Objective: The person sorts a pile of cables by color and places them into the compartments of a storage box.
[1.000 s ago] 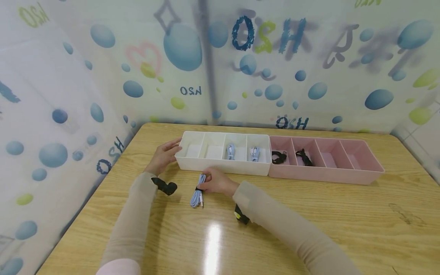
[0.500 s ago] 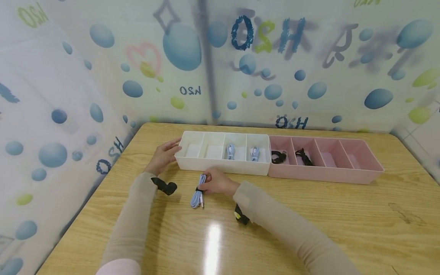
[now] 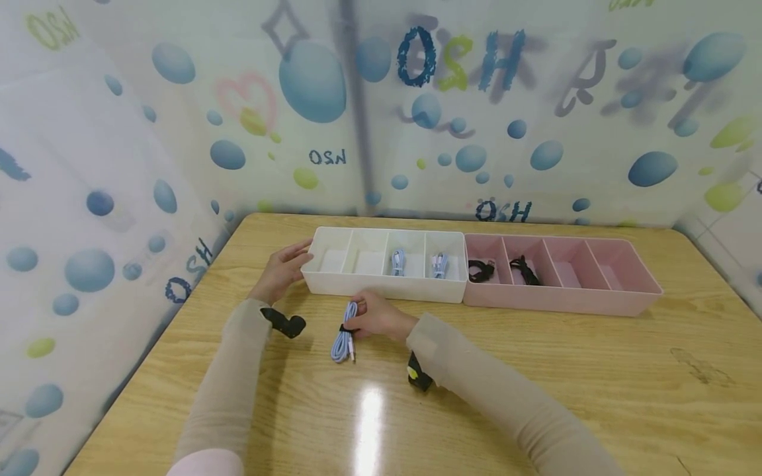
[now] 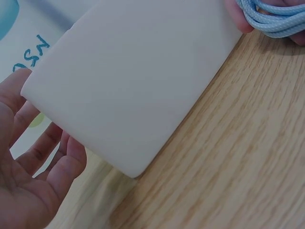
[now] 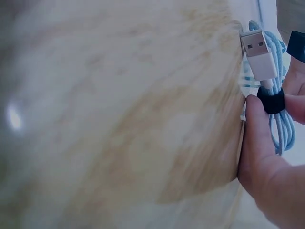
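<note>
My right hand pinches a coiled light-blue USB cable close over the table, in front of the white divided box. A black strap binds the coil, and its white USB plug shows in the right wrist view. At the box's left end, my left hand touches the wall and rim with spread, slightly bent fingers. Two more tied blue cables, a left one and a right one, lie in the white box's two right compartments.
A pink divided box stands end to end with the white one. Its two left compartments hold black cables, one coiled and one bundled. Behind the wooden table hangs a patterned sheet.
The view has shifted very slightly. Both hands keep their places, and the blue cable in my right hand has tilted only a little.
</note>
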Available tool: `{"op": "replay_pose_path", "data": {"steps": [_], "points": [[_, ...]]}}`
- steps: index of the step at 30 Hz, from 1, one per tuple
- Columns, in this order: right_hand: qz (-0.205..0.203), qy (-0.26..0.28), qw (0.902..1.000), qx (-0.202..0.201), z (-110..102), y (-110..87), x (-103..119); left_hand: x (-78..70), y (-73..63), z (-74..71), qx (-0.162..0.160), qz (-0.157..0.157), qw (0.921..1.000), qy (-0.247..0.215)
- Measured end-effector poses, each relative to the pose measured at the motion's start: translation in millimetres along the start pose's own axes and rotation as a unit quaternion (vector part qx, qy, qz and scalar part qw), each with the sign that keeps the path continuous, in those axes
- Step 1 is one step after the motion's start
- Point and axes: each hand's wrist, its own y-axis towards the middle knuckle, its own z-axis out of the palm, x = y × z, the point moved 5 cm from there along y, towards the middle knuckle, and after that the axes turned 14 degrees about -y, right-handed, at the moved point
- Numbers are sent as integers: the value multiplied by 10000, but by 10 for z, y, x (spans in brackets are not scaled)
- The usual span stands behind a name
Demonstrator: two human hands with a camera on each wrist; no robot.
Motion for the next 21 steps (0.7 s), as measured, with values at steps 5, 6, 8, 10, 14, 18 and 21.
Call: {"op": "replay_pose_path", "data": {"steps": [5, 6, 8, 10, 14, 18, 21], "points": [[78, 178, 9998, 48, 3, -6, -18, -15, -16, 13, -7, -47, 10000, 2], [82, 188, 9998, 49, 5, -8, -22, -16, -17, 14, -6, -49, 10000, 23], [71, 176, 9998, 38, 6, -11, -26, -17, -16, 16, -5, -46, 10000, 47], [87, 170, 9998, 25, 5, -14, -30, -18, -14, 17, 4, -34, 10000, 45], [80, 168, 9998, -3, 3, -35, -17, -18, -11, 16, 0, -17, 10000, -10], [111, 236, 9997, -31, 7, -50, -7, -15, -15, 14, -31, -48, 10000, -32], [115, 340, 9994, -26, 9, -56, -7, -16, -20, 17, -46, -64, 10000, -17]]}}
